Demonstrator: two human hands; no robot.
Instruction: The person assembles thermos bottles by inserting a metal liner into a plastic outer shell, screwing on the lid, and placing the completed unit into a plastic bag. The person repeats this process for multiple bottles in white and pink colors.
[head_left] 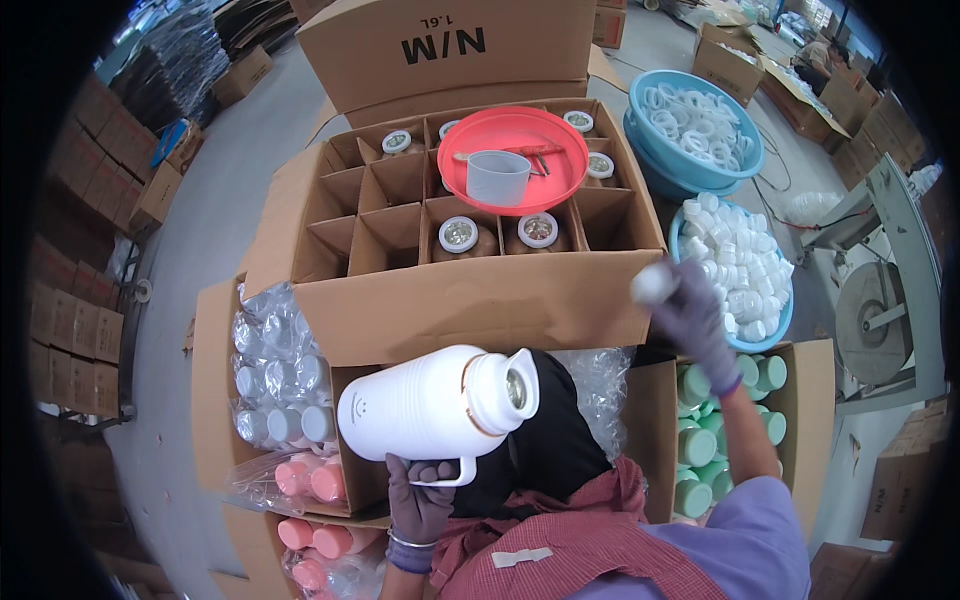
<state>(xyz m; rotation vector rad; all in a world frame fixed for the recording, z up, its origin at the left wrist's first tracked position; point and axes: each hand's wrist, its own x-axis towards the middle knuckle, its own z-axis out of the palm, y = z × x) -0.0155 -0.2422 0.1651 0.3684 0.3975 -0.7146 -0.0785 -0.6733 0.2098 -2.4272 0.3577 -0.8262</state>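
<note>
My left hand (pixel 420 508), gloved in grey, is closed on the handle and underside of a white vacuum jug (pixel 405 405). The jug lies tilted, its open mouth with a silvery inside facing right. In my gloved right hand (pixel 700 325) is a small white cap (pixel 655 284), smeared by motion, near the right front corner of a divided carton (pixel 480 305). Beside that hand stands a blue basin (pixel 757 347) heaped with white caps (pixel 730 265). Several jugs with pale rims stand in the carton's cells, and other cells have none.
A red tray (pixel 505 125) with a translucent cup (pixel 498 180) and a red-handled tool rests on the carton. Behind the caps, a blue basin (pixel 685 175) holds translucent rings. Cartons of pink-lidded (pixel 327 482) and pale-lidded pieces stand left, green-lidded ones (pixel 693 445) right. A machine (pixel 880 310) stands far right.
</note>
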